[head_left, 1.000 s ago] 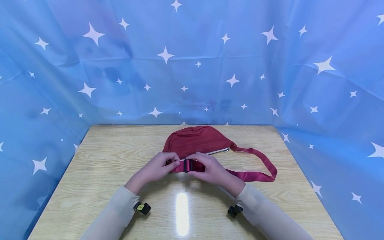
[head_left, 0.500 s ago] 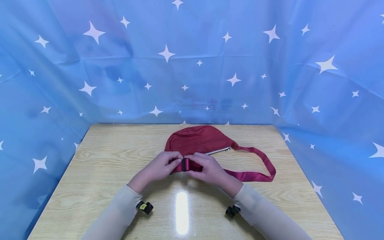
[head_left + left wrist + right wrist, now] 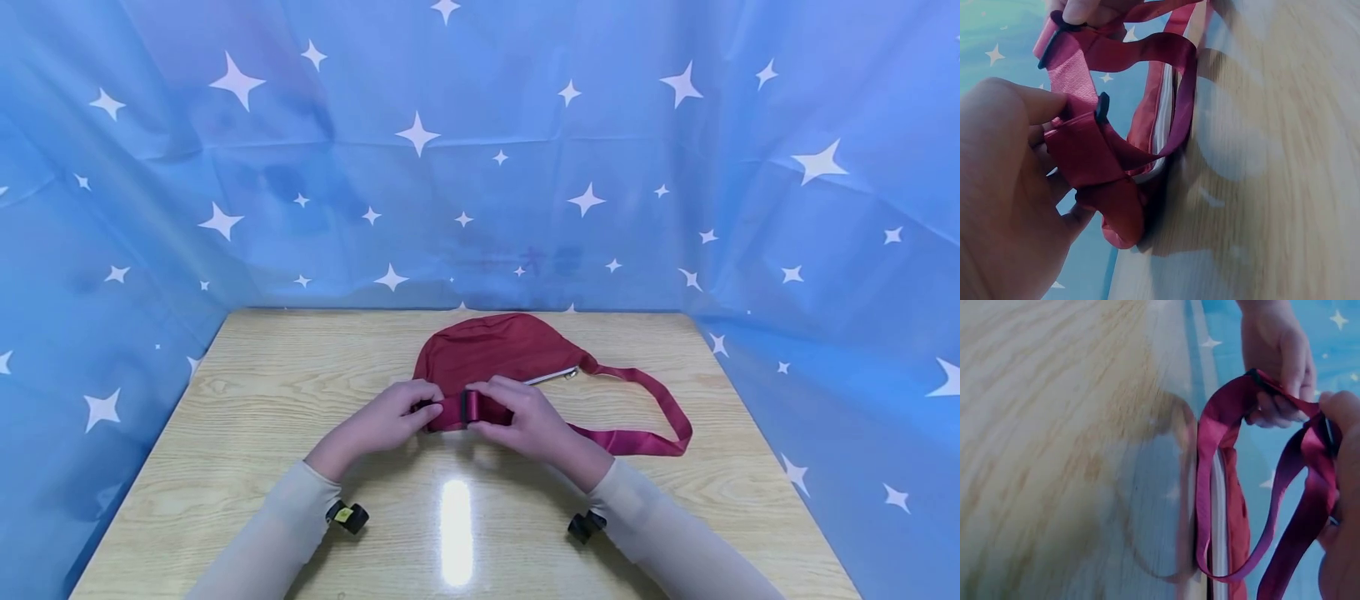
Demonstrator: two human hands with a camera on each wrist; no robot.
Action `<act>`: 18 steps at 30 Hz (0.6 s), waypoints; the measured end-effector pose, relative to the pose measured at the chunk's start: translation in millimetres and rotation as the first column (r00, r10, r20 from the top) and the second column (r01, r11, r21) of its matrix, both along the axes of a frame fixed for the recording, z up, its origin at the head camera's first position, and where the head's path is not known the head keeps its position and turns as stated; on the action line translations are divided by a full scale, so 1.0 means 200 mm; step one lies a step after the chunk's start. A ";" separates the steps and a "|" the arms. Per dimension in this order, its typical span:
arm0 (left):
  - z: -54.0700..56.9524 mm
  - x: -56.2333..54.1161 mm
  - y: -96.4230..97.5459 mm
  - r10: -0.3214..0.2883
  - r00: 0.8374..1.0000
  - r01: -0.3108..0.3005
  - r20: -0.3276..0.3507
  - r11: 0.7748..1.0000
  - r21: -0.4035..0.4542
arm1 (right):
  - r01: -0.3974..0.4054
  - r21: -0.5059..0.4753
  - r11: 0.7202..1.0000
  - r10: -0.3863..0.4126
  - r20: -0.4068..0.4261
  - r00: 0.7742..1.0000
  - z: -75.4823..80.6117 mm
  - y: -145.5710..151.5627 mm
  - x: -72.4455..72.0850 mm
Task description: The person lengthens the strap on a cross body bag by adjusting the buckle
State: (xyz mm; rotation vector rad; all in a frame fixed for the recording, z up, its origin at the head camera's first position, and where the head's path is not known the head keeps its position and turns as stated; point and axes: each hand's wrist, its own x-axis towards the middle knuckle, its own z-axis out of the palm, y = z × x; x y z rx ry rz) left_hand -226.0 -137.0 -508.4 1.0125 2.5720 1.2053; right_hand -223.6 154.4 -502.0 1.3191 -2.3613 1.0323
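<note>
A dark red waist bag [image 3: 495,350] lies toward the back of the table, its strap [image 3: 643,442] looping out to the right. In front of the bag, both hands hold a stretch of this strap. My left hand [image 3: 382,421] pinches the strap near a black loop [image 3: 1103,107], as the left wrist view shows. My right hand [image 3: 534,423] pinches the strap at a black slider buckle [image 3: 467,407], thumb below and fingers above. Between the two hands the strap is pulled flat. Beneath, a loose strap loop [image 3: 1204,481] hangs beside the bag's white zipper [image 3: 1217,512].
The wooden table [image 3: 285,367] reflects a bright light strip near its front. A blue curtain [image 3: 480,167] with white stars stands behind and along both sides. Each wrist bears a small black camera [image 3: 352,517].
My left hand first came right, close up to the slider, and has since drawn back left along the strap. My right hand, with the slider, went slightly left and then back right.
</note>
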 end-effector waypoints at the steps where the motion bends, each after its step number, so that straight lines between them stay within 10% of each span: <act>1: 0.00 0.00 0.00 -0.006 1.000 0.005 0.006 1.000 0.010 | -0.002 0.001 1.000 0.002 0.002 1.000 0.00 0.00 0.00; 18: 0.05 0.01 0.07 -0.021 0.999 0.019 0.049 0.998 0.054 | 0.030 0.053 0.998 -0.033 0.060 0.998 0.00 -0.04 0.02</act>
